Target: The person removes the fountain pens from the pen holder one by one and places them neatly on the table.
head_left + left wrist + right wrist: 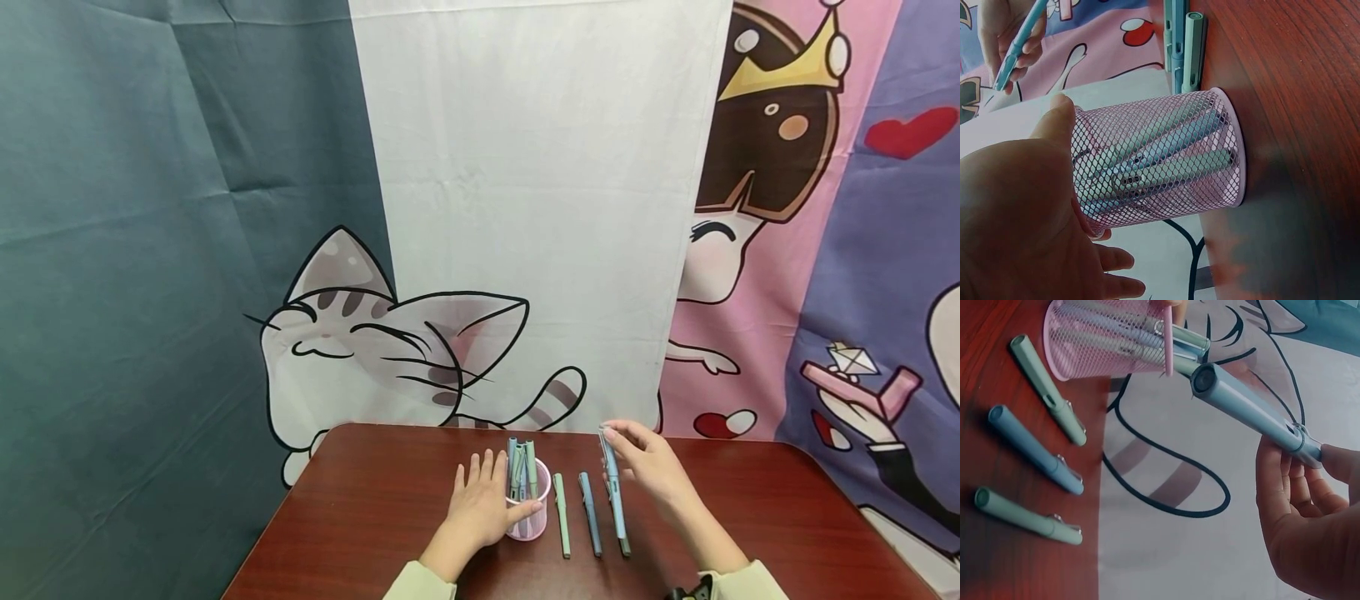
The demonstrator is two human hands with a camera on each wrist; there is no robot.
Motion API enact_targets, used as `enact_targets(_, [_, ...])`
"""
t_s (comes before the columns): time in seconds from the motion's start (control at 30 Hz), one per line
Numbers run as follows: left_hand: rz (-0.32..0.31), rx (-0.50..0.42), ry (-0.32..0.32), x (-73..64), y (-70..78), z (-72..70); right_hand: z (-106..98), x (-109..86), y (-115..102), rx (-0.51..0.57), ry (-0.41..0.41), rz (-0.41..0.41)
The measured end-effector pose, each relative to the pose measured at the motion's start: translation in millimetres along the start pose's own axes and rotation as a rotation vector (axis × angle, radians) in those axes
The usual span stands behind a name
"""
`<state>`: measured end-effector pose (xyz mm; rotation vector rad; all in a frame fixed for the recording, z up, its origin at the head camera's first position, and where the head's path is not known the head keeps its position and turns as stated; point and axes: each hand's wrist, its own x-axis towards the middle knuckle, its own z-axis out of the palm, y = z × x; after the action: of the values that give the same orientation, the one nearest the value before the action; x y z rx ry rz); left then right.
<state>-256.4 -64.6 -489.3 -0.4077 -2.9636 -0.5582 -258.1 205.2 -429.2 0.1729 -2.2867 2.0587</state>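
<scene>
My left hand lies against a pink mesh pen cup, its fingers straight and spread and the thumb at the rim. Several green and blue pens stand inside the upright cup. Between thumb and fingers, my right hand pinches a light blue pen near its clip end, raised off the table. Three pens lie in a row to the right of the cup: a light green pen, a darker blue pen and a green pen. In the head view, the held pen partly hides that last one.
The reddish-brown wooden table ends at a far edge just behind the cup. A cloth backdrop with cartoon drawings hangs behind it. A dark band shows at the right wrist.
</scene>
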Motion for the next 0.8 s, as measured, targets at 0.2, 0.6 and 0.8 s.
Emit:
enact_targets(0.2, [-0.001,-0.005,-0.006,-0.5,0.1,-0.7,-8.8,0.0,4.0,-0.074,0.023,0.014])
enact_targets(0.6, [0.003,-0.001,0.000,-1.1,0.8,-1.0,-23.1,-2.2,14.4,-0.052,0.036,0.041])
enact_targets(0.8, [0.002,-0.001,-0.002,-1.3,0.8,-0.8,-31.8,-1.1,23.2,-0.045,0.047,0.062])
